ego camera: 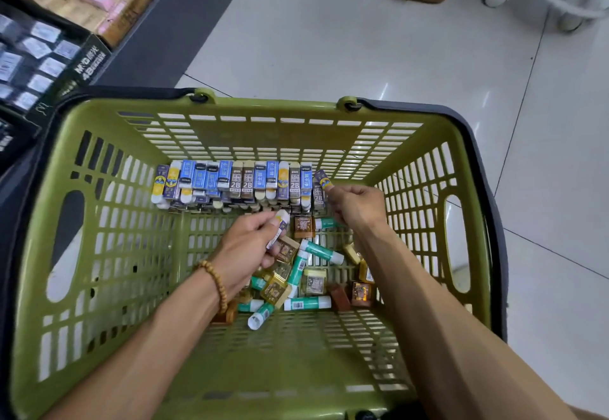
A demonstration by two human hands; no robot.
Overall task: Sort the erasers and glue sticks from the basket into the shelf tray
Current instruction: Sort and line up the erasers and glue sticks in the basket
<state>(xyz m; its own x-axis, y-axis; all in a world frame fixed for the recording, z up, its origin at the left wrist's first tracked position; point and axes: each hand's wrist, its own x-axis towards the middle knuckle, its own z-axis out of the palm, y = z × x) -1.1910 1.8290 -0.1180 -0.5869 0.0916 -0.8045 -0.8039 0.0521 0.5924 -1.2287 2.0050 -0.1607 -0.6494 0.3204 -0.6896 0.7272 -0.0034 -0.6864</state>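
Inside the green basket (99, 222), both hands work among the stock. Left hand (250, 248), with a bead bracelet (216, 283) at the wrist, pinches a purple-sleeved eraser (280, 225) above a loose heap of glue sticks (321, 251) and small brown erasers (304, 227) on the basket floor. Right hand (357, 205) pinches another purple eraser (323, 179) at the right end of the eraser row (237, 182) lined along the far wall. Boxed goods sit on a shelf (49, 57) at upper left; the basket rests on a tiled floor (329, 40).
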